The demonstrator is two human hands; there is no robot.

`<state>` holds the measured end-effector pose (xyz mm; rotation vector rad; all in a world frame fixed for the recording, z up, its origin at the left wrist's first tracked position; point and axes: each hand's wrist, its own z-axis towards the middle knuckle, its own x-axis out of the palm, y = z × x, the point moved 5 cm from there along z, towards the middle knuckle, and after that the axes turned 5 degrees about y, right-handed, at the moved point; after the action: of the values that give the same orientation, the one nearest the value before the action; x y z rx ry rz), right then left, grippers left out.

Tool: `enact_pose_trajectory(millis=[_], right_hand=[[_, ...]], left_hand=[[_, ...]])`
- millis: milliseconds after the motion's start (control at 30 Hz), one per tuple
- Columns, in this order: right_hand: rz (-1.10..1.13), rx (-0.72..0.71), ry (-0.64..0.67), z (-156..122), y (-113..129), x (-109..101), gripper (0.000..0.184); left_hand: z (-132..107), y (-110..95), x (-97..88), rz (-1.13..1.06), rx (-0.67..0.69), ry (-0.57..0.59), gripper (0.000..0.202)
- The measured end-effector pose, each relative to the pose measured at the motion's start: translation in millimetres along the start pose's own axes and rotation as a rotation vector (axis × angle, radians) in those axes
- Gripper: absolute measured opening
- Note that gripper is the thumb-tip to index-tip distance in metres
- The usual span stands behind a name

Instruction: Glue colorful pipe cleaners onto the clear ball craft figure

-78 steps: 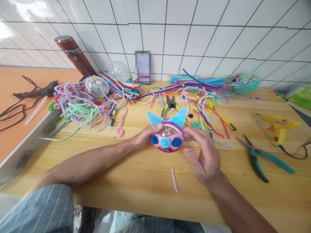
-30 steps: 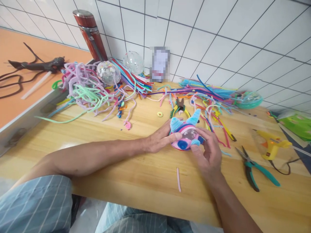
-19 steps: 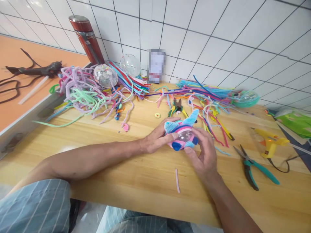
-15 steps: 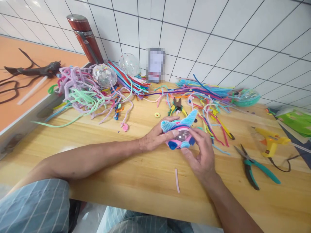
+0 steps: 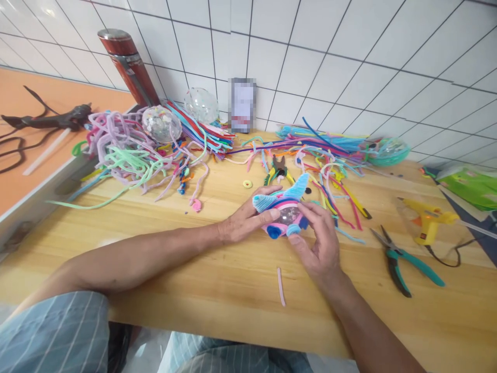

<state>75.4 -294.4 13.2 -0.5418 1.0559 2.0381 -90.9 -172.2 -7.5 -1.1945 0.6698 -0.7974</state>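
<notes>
A clear ball wrapped in pink and blue pipe cleaners, with two light-blue pointed ears, rests on the wooden table between my hands. My left hand grips its left side, fingers curled over one ear. My right hand holds the right side, thumb and fingers pinching a light-blue coil on the front of the ball.
A short pink pipe cleaner piece lies in front of my hands. Green-handled pliers and a yellow glue gun are to the right. Heaps of pipe cleaners, glitter balls, small cutters and a red flask stand behind.
The ball craft has been turned and tilted between my hands. My right hand moved from beside it onto its front coil. The view shifted slightly.
</notes>
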Motion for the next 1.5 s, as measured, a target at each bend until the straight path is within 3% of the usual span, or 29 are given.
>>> enact_pose_trajectory(millis=[300,567,867,1200,1500], right_hand=[[-0.015,0.032,0.035,-0.6,-0.2,1.1,0.06],[0.028,0.078,0.061,0.8,-2.7,5.9,0.063],[0.076,0.092,0.077,3.1,-2.9,9.2,0.066],[0.099,0.079,0.091,2.4,-4.3,16.7,0.083],[0.202,0.118,-0.039,1.9,-14.3,7.0,0.058]], left_hand=[[-3.3,3.8,-2.1,-0.003,-0.03,-0.007,0.07],[-2.4,9.1,-4.0,0.01,-0.087,-0.019,0.082],[-1.7,8.5,-8.4,0.075,-0.1,-0.076,0.075],[1.7,9.1,-14.9,0.042,-0.155,-0.089,0.093],[-0.2,10.7,-13.9,0.049,-0.179,-0.127,0.093]])
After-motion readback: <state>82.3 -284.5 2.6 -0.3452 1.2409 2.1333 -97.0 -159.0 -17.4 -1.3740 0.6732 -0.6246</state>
